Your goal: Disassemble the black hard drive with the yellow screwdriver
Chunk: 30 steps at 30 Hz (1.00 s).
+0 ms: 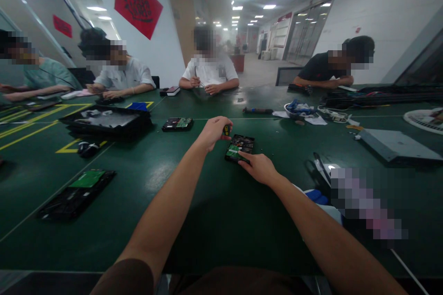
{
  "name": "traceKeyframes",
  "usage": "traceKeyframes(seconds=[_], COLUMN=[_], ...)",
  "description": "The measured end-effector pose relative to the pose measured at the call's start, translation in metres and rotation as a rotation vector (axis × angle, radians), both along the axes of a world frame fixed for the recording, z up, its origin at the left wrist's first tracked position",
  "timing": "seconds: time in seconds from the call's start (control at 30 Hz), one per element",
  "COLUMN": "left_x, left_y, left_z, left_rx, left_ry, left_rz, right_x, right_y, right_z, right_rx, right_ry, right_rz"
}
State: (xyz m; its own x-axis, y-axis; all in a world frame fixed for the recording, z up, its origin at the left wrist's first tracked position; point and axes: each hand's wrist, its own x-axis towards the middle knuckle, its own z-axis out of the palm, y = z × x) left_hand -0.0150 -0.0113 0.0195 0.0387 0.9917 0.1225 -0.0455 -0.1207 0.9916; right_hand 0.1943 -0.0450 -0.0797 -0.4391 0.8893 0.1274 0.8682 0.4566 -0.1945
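A small black device with a green circuit board (238,148) lies on the green table (194,193) in front of me. My left hand (214,131) is closed around a small tool with a yellow and black handle (226,130), held over the device's far left corner. My right hand (259,166) rests on the device's near right edge, fingers pressed against it, steadying it.
Another black device with a green board (177,124) lies further left, beside a black tray (105,121). A flat opened unit (76,193) sits near left, a grey box (398,145) right, and scissors (320,168) near my right arm. Several people sit around the table's far side.
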Motion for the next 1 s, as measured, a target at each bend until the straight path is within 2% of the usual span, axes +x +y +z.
traceKeyframes(seconds=[0.17, 0.4, 0.67, 0.87, 1.0], left_x=[0.001, 0.000, -0.001, -0.004, -0.003], left_y=[0.003, 0.004, 0.009, 0.008, 0.004], left_z=[-0.004, -0.004, -0.009, -0.007, -0.003], left_rx=[-0.056, 0.041, -0.100, 0.023, -0.042], left_ry=[-0.117, 0.059, -0.166, 0.014, -0.020], left_rz=[-0.050, 0.033, -0.091, 0.004, -0.064], right_x=[-0.001, 0.000, -0.001, 0.000, -0.001], right_y=[-0.001, -0.003, -0.002, -0.002, -0.003], right_z=[0.002, 0.003, 0.002, 0.003, 0.004], right_rx=[-0.029, -0.011, -0.012, -0.040, -0.043], right_ry=[0.000, -0.008, -0.009, 0.002, -0.005], right_rz=[-0.013, -0.013, -0.016, -0.021, -0.030])
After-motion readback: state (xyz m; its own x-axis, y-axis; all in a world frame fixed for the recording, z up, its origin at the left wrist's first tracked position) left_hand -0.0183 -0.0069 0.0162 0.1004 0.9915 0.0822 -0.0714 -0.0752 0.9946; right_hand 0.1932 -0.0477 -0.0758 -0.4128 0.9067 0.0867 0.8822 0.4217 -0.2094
